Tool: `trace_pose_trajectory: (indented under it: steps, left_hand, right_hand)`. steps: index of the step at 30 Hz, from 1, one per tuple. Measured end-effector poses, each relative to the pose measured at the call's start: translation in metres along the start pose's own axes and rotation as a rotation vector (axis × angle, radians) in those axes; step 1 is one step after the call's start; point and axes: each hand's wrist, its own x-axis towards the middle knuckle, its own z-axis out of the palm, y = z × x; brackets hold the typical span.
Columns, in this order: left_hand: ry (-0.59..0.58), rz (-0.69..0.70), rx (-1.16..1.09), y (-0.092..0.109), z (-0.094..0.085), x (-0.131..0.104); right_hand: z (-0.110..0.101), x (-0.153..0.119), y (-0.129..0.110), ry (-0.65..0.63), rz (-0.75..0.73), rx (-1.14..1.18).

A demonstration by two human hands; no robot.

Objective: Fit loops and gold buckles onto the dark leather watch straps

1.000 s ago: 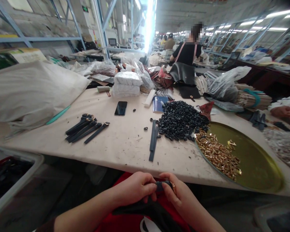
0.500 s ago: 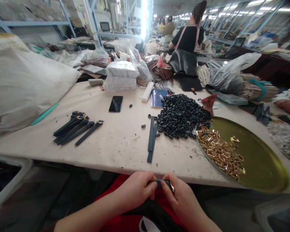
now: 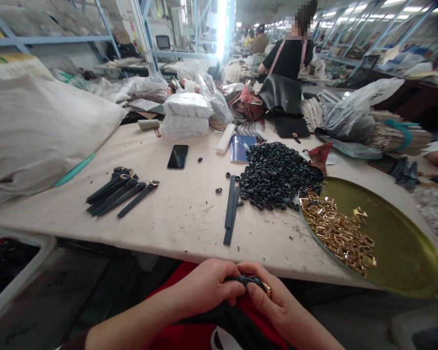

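Observation:
Low at the table's front edge, my left hand (image 3: 219, 281) and my right hand (image 3: 264, 290) meet around a dark strap (image 3: 248, 280). Both are closed on it, thumbs pressing from the near side. A gold buckle (image 3: 267, 289) shows at the strap's right end, against my right hand; fingers hide much of the rest. Two flat dark strips (image 3: 229, 209) lie on the table beyond my hands. To their right is a heap of small dark loops (image 3: 277, 175). Several buckled straps (image 3: 120, 191) lie together on the left.
A round gold-coloured tray (image 3: 405, 233) holds a pile of gold buckles (image 3: 339, 233) at the right. A phone (image 3: 177, 156) lies mid-table. Wrapped white packs (image 3: 187, 114) stand behind, and a large white sack (image 3: 47, 131) is at the left. A person (image 3: 286, 53) stands beyond.
My fingers have shifted along the strap, and more of it and its gold buckle now shows. My right index finger reaches further left over it. The view has turned slightly left.

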Motion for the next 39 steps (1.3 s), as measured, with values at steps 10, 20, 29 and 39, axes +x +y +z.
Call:
trace_pose_trajectory:
  steps: [10, 20, 29, 39]
  left_hand:
    - [-0.023, 0.071, 0.181, 0.004, 0.014, -0.022]
    - [0.792, -0.247, 0.679, -0.057, -0.140, -0.033]
    - [0.676, 0.004, 0.712, -0.008, -0.095, 0.068]
    - [0.558, -0.051, 0.352, 0.007, -0.097, 0.144]
  right_hand:
    - [0.013, 0.002, -0.005, -0.081, 0.029, -0.092]
    - [0.003, 0.043, 0.024, 0.318, -0.023, -0.384]
    - [-0.006, 0.061, 0.042, 0.356, -0.008, -0.447]
    - [-0.071, 0.073, 0.055, 0.595, -0.104, -0.557]
